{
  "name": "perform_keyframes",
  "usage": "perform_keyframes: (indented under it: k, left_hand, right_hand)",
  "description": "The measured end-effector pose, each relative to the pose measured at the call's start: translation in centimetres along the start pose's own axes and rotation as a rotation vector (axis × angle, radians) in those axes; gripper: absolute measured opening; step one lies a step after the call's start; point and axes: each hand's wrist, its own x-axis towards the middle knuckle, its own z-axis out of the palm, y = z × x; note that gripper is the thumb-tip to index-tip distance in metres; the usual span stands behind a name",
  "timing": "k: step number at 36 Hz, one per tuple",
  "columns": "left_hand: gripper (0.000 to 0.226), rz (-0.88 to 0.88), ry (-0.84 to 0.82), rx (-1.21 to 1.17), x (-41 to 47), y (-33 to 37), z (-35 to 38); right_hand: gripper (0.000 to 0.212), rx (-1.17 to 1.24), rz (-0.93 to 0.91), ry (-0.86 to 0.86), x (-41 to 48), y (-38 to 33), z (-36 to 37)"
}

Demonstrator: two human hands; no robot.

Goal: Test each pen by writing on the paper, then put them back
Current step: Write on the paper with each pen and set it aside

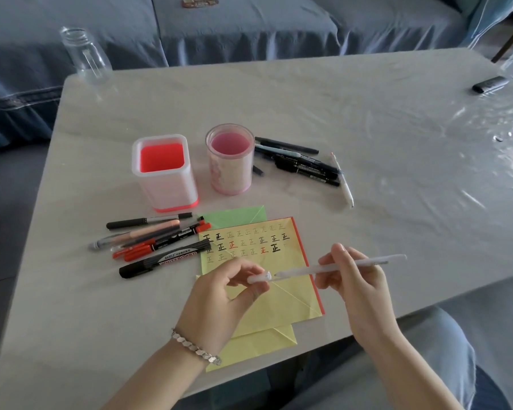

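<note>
Head cam: left hand (219, 294) pinches one white cap (259, 278), right hand (353, 279) grips one white pen (299, 271), both over the yellow paper (279, 303), which reaches the near edge of the table (412, 202). Beyond: left pen heap (157, 241), right pen heap (302, 162), square holder (166, 176), round holder (231, 164), one bottle (85, 56) at the far-left corner. Right side's bare tabletop.

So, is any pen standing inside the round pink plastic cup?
No, the round pink plastic cup holds nothing; black pens lie beside it.
</note>
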Motion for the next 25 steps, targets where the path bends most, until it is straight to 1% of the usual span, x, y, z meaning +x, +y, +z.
perform_keyframes:
  k: [3, 6, 8, 11, 14, 15, 18, 21, 24, 25]
  left_hand:
    - [0.013, 0.057, -0.001, 0.035, -0.1, 0.0, 0.1]
    - [0.014, 0.111, -0.01, 0.068, -0.1, 0.1, 0.4]
    - [0.02, 0.123, -0.007, 0.073, -0.1, 0.3, 0.7]
    - [0.017, 0.12, -0.024, 0.044, 0.1, 1.0, 1.2]
    - [0.037, 0.142, -0.058, 0.023, 0.5, 1.8, 2.1]
    - [0.04, 0.137, -0.077, 0.009, 0.8, 2.3, 2.5]
    - [0.034, 0.119, -0.143, -0.056, 1.6, 4.1, 3.5]
    - [0.02, 0.123, -0.211, -0.106, 2.2, 5.9, 4.5]
    - [0.009, 0.106, -0.298, -0.218, 2.4, 7.3, 5.7]
    - [0.011, 0.096, -0.326, -0.261, 2.5, 7.7, 6.2]
  right_hand:
    - [0.032, -0.032, -0.013, -0.019, -0.2, 0.0, 0.1]
    - [0.028, -0.06, -0.036, -0.076, -0.5, -0.1, 0.3]
    - [0.027, -0.076, -0.056, -0.094, -0.7, -0.1, 0.3]
    - [0.029, -0.068, -0.08, -0.034, -0.8, -0.3, 0.1]
    - [0.032, -0.048, -0.131, 0.052, -0.6, -0.6, -0.5]
    - [0.033, -0.046, -0.153, 0.08, -0.5, -0.8, -0.8]
    - [0.036, -0.058, -0.231, 0.165, -0.6, -1.5, -1.9]
    - [0.036, -0.083, -0.342, 0.24, -1.1, -2.2, -3.3]
    - [0.027, -0.122, -0.442, 0.249, -1.6, -2.9, -5.1]
    - [0.029, -0.12, -0.46, 0.255, -1.7, -3.1, -5.8]
